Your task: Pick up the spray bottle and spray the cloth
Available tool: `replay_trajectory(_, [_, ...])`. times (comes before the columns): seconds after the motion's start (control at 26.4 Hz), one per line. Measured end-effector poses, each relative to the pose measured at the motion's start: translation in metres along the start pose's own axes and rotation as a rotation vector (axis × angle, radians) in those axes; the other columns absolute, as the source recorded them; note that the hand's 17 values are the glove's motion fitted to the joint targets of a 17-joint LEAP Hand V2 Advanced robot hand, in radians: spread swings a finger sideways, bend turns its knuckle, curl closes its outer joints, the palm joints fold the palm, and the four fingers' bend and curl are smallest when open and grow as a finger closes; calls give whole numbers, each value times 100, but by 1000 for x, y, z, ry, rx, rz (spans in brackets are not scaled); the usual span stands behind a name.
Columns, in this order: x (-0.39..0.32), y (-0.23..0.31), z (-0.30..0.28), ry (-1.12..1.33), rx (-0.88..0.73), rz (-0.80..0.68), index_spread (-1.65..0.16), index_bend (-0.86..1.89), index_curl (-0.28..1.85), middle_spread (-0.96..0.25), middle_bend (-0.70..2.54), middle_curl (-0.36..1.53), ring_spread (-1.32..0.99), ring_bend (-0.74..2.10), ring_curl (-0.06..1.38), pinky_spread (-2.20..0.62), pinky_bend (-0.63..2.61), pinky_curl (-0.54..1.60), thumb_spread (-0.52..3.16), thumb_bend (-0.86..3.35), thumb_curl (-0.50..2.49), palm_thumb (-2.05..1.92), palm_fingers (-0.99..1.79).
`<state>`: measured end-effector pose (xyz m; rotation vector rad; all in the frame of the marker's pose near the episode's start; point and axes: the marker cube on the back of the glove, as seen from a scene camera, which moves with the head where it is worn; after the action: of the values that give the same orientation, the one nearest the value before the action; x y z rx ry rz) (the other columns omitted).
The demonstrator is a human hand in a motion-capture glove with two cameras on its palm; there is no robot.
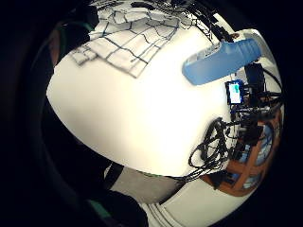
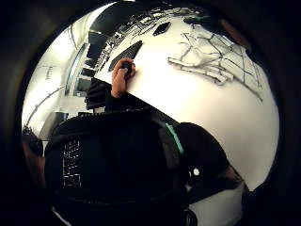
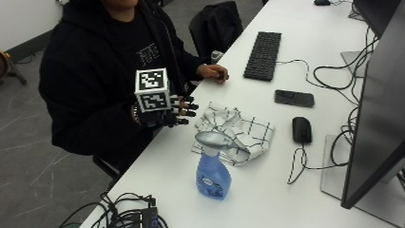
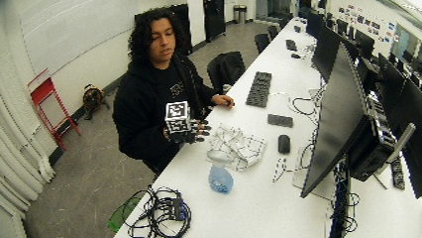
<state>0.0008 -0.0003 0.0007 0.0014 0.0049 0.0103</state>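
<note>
Hand: my gloved right hand (image 3: pixel 172 112) hovers at the worktop's near edge, fingers loosely curled and holding nothing, apart from both bottle and cloth.
Cloth: the checked cloth (image 3: pixel 237 133) lies crumpled on the worktop (image 3: pixel 278 199) just beyond my hand.
Bottle: the blue spray bottle (image 3: pixel 212 169) stands upright near the cloth's edge, further along the worktop from my hand, untouched.
Other hand: my bare left hand (image 3: pixel 213 72) rests at the worktop edge by the keyboard (image 3: pixel 263 54).
Nearby: a phone (image 3: pixel 294 98) and a mouse (image 3: pixel 302 129) sit just past the cloth.
Risk: I judge a careless reach could knock the bottle over; a badly aimed nozzle could wet the phone or mouse rather than the cloth.
</note>
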Motion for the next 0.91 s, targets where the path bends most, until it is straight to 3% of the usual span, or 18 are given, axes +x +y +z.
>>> replay_trajectory(0.53, [28,9,-12,21,-9,65,-36,13,15,-11,25,20,-15,44,22,11,44,23,96,20,16,45,52])
replay_trajectory(0.91, [123,9,-50,65,55,293,-38,15,19,-12,29,27,-17,44,26,11,40,26,108,14,20,48,61])
